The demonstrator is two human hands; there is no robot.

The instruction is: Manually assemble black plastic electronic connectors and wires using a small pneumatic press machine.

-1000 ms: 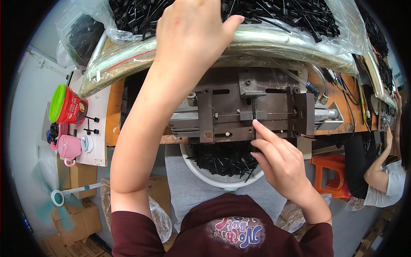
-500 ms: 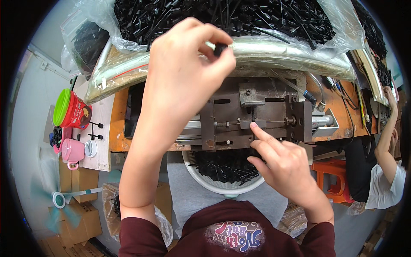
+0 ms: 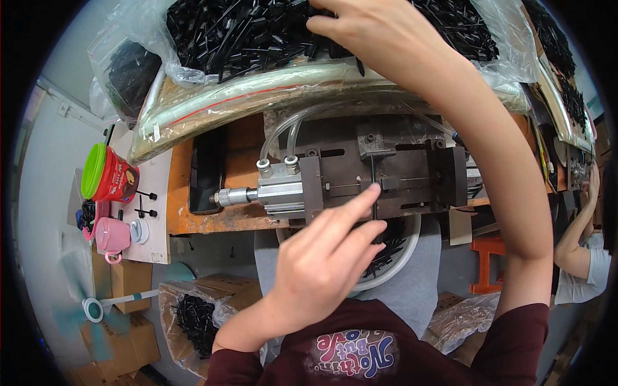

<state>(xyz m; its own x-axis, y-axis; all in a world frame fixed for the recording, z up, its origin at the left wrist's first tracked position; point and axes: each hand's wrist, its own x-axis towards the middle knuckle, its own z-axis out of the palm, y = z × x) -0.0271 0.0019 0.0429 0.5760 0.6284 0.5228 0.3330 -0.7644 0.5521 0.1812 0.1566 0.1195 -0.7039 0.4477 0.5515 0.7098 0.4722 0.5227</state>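
Note:
Stretched out, the index finger of my left hand is at a thin black rod-like part standing in the middle of the metal fixture. Its other fingers are loosely bent, and I see nothing held in them. My right hand reaches across to the heap of black plastic parts at the far side. Its visible fingertips are apart among the parts, and the top edge cuts off some of that hand. Below it, a black stick-shaped part juts from the heap.
A white basket of black parts sits under the bench edge. Clear air hoses run to a silver cylinder. A red tub and a pink cup stand left. At far right, a co-worker's arm shows.
My left hand has come down from the heap, where it held a black piece, to the fixture. My right hand has left the fixture and moved up to the heap.

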